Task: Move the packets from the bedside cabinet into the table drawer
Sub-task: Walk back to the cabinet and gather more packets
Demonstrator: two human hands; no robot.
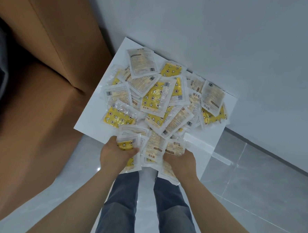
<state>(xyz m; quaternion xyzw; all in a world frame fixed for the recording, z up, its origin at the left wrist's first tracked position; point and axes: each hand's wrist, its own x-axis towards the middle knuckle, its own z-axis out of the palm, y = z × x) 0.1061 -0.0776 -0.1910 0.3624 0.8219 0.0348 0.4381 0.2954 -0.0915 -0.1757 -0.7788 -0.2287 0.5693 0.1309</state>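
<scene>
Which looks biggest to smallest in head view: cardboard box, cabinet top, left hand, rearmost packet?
1. cardboard box
2. cabinet top
3. left hand and rearmost packet look alike; the hand is nearer the camera, so no ranking.

"暖手宝" and "WARMER" — on the packets (pixel 194 98)

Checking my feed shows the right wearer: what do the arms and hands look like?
Left hand and right hand are bare: no gloves, rings, watch or bands visible. Both forearms are uncovered to the frame edge, no sleeves showing. Below them, faded blue-grey denim jeans.
</scene>
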